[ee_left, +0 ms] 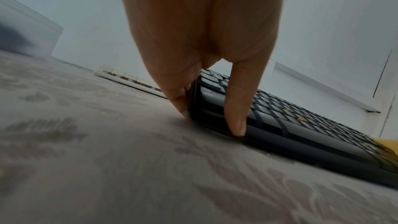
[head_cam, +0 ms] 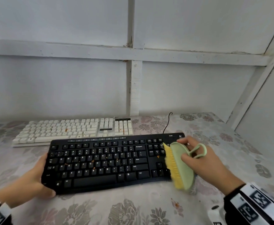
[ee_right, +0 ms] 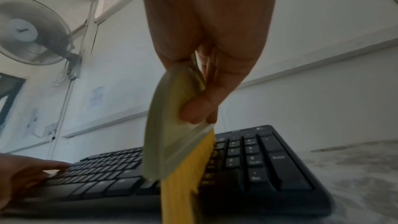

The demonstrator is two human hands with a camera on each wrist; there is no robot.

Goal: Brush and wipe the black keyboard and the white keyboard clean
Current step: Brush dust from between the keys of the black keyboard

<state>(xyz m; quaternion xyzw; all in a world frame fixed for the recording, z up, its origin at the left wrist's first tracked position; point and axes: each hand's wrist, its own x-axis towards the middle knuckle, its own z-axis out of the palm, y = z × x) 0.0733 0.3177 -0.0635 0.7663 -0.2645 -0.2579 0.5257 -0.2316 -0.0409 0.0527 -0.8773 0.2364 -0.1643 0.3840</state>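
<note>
Two keyboards lie on the flowered cloth [head_cam: 133, 208] in front of me: the black keyboard [head_cam: 103, 161] nearest, the white keyboard [head_cam: 71, 129] just behind it by the wall, their edges nearly touching. Orange crumbs [head_cam: 93, 161] dot the black keys, and a few orange specks sit on the white ones too. No tray, box or other container shows in any view.

My left hand [head_cam: 30, 179] clamps the black keyboard's left end, thumb curled over the front corner and the fingers along the side edge. My right hand [head_cam: 204, 161] holds the green brush [head_cam: 180, 166], fingers curled narrow round its back and through its loop handle. The brush stands on edge with its yellow bristles [head_cam: 172, 164] against the right part of the board, by the arrow keys and number pad.

From the head I see both boards whole, the black cable [head_cam: 167, 122] running off the back, and a crumb on the cloth near my right wrist. My left wrist view shows the thumb [ee_left: 237, 117] pressed on the keyboard's front lip and a fingertip wedged at the edge against the cloth, which the head view hides. My right wrist view alone shows a wall fan [ee_right: 32, 30] high on the left, my thumb flat on the brush's back, and the bristles bent onto the keys.
</note>
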